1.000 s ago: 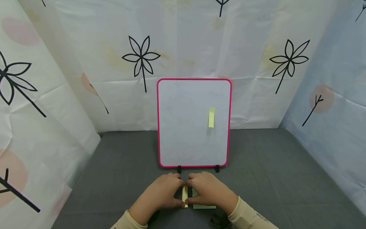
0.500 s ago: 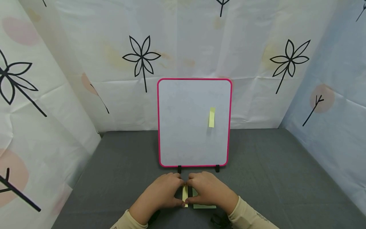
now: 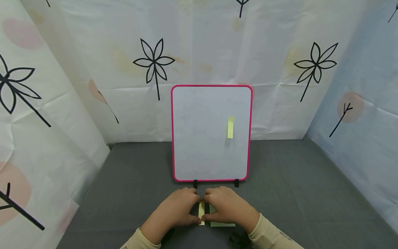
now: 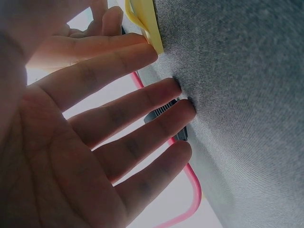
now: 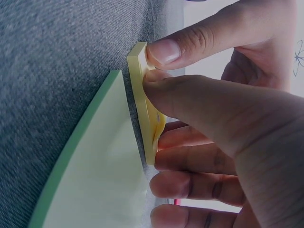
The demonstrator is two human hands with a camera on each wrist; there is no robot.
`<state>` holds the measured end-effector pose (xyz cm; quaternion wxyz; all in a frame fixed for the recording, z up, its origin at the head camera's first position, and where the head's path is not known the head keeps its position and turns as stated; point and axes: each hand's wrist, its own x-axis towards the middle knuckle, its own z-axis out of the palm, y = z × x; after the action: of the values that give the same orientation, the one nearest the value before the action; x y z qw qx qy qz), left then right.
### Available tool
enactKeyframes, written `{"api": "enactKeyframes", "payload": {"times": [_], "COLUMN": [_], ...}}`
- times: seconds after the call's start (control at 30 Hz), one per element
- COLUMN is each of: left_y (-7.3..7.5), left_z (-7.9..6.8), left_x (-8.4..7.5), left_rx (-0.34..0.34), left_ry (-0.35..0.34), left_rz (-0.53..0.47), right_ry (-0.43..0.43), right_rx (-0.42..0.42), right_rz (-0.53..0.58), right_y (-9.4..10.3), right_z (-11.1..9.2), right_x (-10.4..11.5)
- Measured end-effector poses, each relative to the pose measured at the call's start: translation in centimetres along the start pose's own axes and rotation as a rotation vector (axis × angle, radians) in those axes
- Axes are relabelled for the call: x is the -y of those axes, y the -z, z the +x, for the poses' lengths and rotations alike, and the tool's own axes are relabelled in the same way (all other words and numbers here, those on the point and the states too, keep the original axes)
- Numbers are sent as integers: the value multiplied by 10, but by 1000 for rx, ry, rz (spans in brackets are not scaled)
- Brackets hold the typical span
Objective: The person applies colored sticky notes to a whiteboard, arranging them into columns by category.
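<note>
A narrow yellow sticky-note pad [image 3: 201, 211] lies on the grey cloth, lengthwise between my hands. My left hand [image 3: 175, 208] and right hand [image 3: 230, 207] face each other over it, thumbs at its near end and index fingers at its far end. Seen from the right wrist, the top sheet of the yellow pad [image 5: 137, 90] bows up between the ends. The other fingers of my left hand [image 4: 109, 114] stretch out close to the cloth. Partly under my right hand is a wider pale green pad [image 3: 222, 224], just right of the yellow one.
Behind the hands stands a pink-framed whiteboard [image 3: 202, 145] on black feet [image 3: 237, 183]. A yellow note strip [image 3: 230, 128] sticks to its right half. Patterned white cloth [image 3: 217, 41] surrounds the back and sides. A dark object [image 3: 239, 239] lies by the right wrist.
</note>
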<state>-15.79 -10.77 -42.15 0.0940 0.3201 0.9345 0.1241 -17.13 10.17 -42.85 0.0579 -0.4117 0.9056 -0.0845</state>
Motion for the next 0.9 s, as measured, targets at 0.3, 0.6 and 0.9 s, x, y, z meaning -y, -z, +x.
{"api": "enactKeyframes", "payload": {"times": [0.3, 0.6, 0.9], "left_y": [0, 1, 0], "left_z": [0, 0, 1], "left_x": [0, -2, -2], "left_rx": [-3, -1, 10], "left_ry": [0, 0, 10], "left_rz": [9, 20, 14], "right_ry": [-6, 5, 3], "right_rx": [2, -14, -5], "right_rz": [-1, -9, 2], "right_y": [0, 0, -1], "right_z": [-1, -2, -2], "right_x": [0, 0, 0]}}
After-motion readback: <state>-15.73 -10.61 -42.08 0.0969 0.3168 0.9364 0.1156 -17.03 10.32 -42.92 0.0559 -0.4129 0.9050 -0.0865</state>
